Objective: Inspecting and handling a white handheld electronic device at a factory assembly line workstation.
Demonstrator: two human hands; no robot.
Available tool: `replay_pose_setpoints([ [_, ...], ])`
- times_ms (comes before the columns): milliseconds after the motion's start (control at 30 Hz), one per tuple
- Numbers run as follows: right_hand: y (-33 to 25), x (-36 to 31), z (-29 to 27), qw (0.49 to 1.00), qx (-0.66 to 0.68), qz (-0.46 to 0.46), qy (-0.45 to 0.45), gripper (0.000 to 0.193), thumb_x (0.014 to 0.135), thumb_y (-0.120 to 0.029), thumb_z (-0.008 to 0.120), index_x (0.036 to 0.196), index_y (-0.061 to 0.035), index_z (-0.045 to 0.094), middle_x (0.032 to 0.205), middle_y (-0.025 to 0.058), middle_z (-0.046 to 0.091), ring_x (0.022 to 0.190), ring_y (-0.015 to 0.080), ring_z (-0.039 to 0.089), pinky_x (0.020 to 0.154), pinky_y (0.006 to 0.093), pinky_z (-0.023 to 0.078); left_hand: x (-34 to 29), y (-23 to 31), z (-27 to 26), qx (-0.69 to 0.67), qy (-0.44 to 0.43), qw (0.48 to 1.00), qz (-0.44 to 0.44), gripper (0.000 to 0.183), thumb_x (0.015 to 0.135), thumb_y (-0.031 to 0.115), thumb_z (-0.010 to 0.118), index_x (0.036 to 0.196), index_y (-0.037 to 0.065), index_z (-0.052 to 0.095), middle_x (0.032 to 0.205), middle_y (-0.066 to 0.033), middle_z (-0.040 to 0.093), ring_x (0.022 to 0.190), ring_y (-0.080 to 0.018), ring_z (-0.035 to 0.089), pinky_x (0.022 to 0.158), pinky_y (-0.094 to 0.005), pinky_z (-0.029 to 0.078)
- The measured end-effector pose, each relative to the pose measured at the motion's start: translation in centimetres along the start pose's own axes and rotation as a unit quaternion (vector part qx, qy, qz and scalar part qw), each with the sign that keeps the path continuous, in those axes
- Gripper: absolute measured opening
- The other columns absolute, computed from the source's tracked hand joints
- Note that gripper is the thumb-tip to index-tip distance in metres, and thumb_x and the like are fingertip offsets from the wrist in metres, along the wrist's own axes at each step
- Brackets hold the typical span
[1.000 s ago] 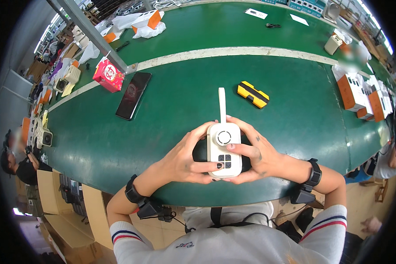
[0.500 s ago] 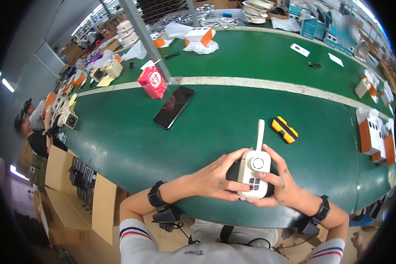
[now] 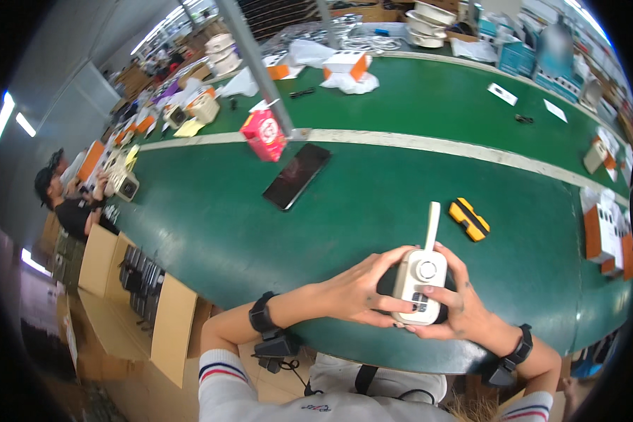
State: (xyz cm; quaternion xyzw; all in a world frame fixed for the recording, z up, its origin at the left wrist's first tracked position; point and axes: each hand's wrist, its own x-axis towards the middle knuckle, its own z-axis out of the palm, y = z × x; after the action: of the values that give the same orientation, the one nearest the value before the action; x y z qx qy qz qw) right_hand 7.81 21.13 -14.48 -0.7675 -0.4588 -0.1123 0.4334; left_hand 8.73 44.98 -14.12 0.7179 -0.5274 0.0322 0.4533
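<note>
Both my hands hold a white handheld device (image 3: 420, 281) with a round dial, a small dark keypad and a long white antenna pointing away from me. My left hand (image 3: 362, 290) grips its left side, thumb on the lower face. My right hand (image 3: 456, 301) cups its right side and underside. The device hovers over the near edge of the green table (image 3: 373, 204). A yellow and black block (image 3: 469, 219) lies on the table just beyond the antenna tip.
A black phone (image 3: 296, 176) lies face up at centre left, with a pink box (image 3: 264, 135) by a grey pole (image 3: 257, 63) behind it. Orange and white boxes (image 3: 603, 239) stand at the right edge. Another person (image 3: 67, 197) sits at far left. Cardboard boxes (image 3: 130, 281) stand below the table.
The view has swung left and tilted, so the device and my hands now sit lower right. My grip on the white device is unchanged.
</note>
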Motion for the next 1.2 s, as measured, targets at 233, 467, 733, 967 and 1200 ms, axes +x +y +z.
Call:
replay_pose_setpoints([
  [233,-0.2,-0.7,-0.4,1.000,-0.004,-0.009,-0.003,0.056,0.072,-0.037,0.072,0.123,-0.0211,0.055,0.137,0.0342,0.025,0.123,0.0460,0.037,0.091,0.0488,0.038,-0.7,-0.9,0.2,-0.012,-0.013,1.000,-0.015,0.048,0.068,0.022,0.079,0.107,0.026,0.051,0.138,-0.0299,0.025,0.124,-0.0506,0.033,0.097,-0.0568,0.035],
  [467,-0.4,-0.9,-0.2,0.999,0.026,-0.016,0.018,0.054,0.075,-0.037,0.069,0.125,-0.0256,0.052,0.137,0.0334,0.024,0.119,0.0463,0.041,0.088,0.0472,0.039,-0.4,-0.3,0.9,0.008,0.002,1.000,-0.020,0.064,0.064,0.019,0.079,0.116,0.031,0.043,0.136,-0.0323,0.020,0.119,-0.0504,0.038,0.092,-0.0567,0.043],
  [733,-0.2,-1.0,0.0,0.999,0.011,-0.036,0.024,0.057,0.071,-0.039,0.069,0.124,-0.0240,0.052,0.133,0.0364,0.026,0.122,0.0461,0.036,0.085,0.0466,0.039,-0.3,-0.2,1.3,0.016,0.016,1.000,-0.018,0.052,0.075,0.031,0.074,0.115,0.031,0.042,0.135,-0.0347,0.020,0.117,-0.0509,0.041,0.088,-0.0551,0.046],
  [967,-0.4,-1.0,-0.1,0.998,0.010,-0.034,0.045,0.059,0.069,-0.039,0.069,0.124,-0.0261,0.052,0.132,0.0363,0.029,0.122,0.0459,0.036,0.083,0.0450,0.039,-0.4,0.1,1.2,0.046,0.003,0.999,-0.012,0.044,0.086,0.039,0.062,0.118,0.027,0.035,0.139,-0.0329,0.017,0.123,-0.0466,0.036,0.093,-0.0517,0.042],
  [1200,-0.5,-1.1,-0.3,0.997,-0.027,-0.048,0.051,0.059,0.069,-0.039,0.068,0.124,-0.0279,0.052,0.132,0.0341,0.028,0.111,0.0437,0.048,0.080,0.0422,0.040,-0.6,0.1,1.2,0.037,0.005,0.999,-0.019,0.045,0.086,0.039,0.062,0.119,0.027,0.035,0.139,-0.0329,0.015,0.124,-0.0465,0.035,0.094,-0.0522,0.041],
])
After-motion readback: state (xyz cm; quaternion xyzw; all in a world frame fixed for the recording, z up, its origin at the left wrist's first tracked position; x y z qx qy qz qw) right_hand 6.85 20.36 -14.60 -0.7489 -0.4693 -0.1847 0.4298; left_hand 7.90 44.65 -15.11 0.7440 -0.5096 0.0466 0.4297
